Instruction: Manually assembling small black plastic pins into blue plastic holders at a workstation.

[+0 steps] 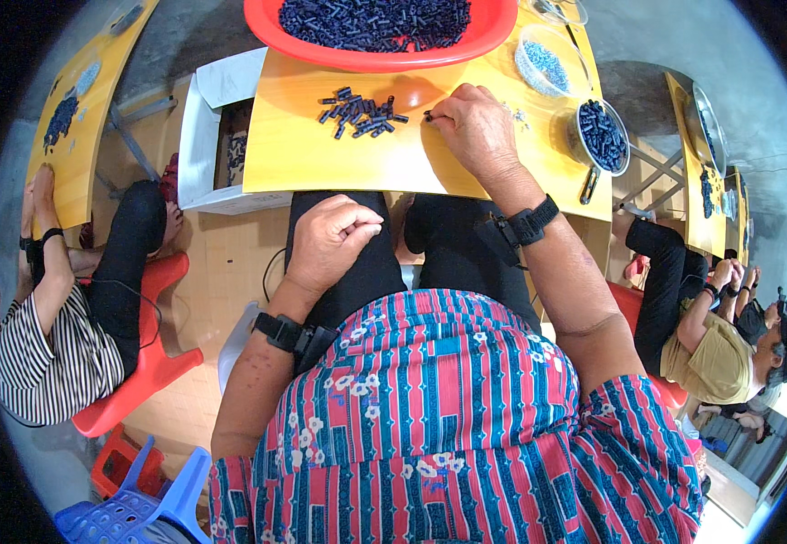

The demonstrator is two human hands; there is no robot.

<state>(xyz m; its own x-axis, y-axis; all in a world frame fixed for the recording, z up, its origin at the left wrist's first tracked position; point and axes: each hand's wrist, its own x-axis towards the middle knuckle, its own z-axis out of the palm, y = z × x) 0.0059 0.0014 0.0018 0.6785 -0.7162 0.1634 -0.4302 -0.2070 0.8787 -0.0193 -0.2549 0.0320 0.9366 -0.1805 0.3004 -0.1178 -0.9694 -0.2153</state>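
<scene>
Over the yellow table [321,163], my right hand [479,131] pinches a small dark cylindrical piece [429,116] between thumb and fingertips. To its left lies a loose pile of short dark blue-black cylindrical pieces [362,114]. Just off the near table edge, above my lap, my left hand [334,238] is closed with thumb and fingers together; whatever is in it, if anything, is hidden. A few tiny pale bits [518,116] lie on the tabletop to the right of my right hand.
A red basin [380,62] heaped with dark pieces stands at the far edge. On the right are a clear tub [545,65] of small pale-blue parts and a handled metal pan [603,136] of dark pieces. An open white box [217,136] adjoins the table's left. People sit at neighbouring tables.
</scene>
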